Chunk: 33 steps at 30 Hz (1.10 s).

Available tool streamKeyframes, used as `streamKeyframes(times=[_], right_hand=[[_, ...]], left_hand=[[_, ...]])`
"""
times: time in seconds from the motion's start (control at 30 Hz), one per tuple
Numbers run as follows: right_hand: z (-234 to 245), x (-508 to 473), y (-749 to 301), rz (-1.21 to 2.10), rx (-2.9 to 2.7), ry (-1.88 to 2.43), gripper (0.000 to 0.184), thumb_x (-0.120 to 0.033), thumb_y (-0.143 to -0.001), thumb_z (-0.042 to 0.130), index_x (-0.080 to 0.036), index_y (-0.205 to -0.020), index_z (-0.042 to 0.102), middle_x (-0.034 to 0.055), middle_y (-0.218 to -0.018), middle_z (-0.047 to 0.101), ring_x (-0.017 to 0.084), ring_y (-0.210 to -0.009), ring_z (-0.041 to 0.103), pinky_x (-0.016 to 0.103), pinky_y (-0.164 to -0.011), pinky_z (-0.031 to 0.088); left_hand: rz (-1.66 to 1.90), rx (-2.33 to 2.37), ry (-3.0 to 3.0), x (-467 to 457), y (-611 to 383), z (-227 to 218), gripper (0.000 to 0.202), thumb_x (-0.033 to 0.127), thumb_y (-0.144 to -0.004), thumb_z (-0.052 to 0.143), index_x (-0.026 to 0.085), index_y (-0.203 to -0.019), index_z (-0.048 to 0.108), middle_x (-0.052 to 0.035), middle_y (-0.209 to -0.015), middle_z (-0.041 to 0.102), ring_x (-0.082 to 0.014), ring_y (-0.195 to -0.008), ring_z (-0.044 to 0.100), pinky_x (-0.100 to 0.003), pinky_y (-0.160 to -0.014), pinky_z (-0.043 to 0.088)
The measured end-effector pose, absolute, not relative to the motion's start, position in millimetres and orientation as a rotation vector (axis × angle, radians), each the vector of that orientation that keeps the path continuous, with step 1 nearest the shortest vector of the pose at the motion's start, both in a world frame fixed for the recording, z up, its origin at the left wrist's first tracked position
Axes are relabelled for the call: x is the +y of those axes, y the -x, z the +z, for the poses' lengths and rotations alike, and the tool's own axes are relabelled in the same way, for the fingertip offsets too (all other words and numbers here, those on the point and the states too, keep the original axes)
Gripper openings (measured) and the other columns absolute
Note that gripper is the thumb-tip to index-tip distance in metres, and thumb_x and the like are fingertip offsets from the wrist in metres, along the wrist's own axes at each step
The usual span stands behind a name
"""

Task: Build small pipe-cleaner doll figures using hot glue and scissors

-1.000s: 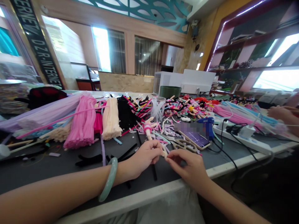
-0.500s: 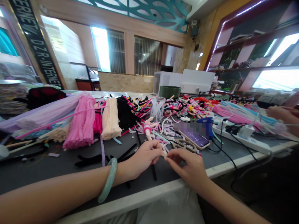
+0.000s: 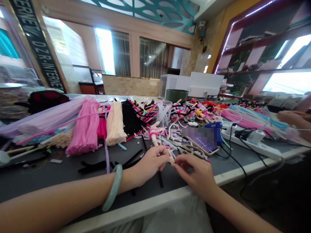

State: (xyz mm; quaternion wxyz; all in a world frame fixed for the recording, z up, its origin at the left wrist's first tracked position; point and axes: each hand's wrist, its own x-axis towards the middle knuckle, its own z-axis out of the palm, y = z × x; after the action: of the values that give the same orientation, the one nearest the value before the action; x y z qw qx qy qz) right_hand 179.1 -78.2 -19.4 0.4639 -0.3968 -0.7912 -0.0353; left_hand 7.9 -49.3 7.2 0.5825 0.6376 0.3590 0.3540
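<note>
My left hand (image 3: 150,164), with a pale green jade bangle (image 3: 114,187) on its wrist, is shut on a small unclothed plastic doll (image 3: 154,136). The doll tilts up and away from my fingers, with pink pipe cleaner (image 3: 153,132) wound around its middle. My right hand (image 3: 194,171) comes in from the right, its fingertips pinching the doll's pale lower end (image 3: 171,158). The fingers hide part of the doll's legs. A pair of tan-handled scissors (image 3: 191,151) lies just beyond my right hand.
Bundled pipe cleaners in pink (image 3: 85,127), cream (image 3: 115,124) and black (image 3: 130,118) and loose doll parts crowd the dark table (image 3: 73,181). A phone (image 3: 202,143), blue glue gun (image 3: 216,132) and power strip (image 3: 252,142) lie right. A co-worker's hand (image 3: 293,119) is far right.
Both my hands stay on the doll in nearly the same pose. The view has shifted only slightly.
</note>
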Motion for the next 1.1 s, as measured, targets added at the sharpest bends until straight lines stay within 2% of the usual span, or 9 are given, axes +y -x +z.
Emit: streamKeyframes(times=[1.1], right_hand=[[-19.3,-77.3,-178.7,-0.115,-1.914,0.986,0.003,-0.019,-0.079,0.062,-0.018,-0.082,0.062,-0.0035,-0.063,0.063,0.007,-0.049,0.056,0.016,-0.051,0.043]], left_hand=[[0.826,0.851,-1.519,-49.5,-7.6,5.0,0.014,0.018,-0.077,0.051,0.016,-0.065,0.045,0.0081,-0.047,0.040,-0.0052,-0.045,0.033,-0.020,-0.045,0.023]])
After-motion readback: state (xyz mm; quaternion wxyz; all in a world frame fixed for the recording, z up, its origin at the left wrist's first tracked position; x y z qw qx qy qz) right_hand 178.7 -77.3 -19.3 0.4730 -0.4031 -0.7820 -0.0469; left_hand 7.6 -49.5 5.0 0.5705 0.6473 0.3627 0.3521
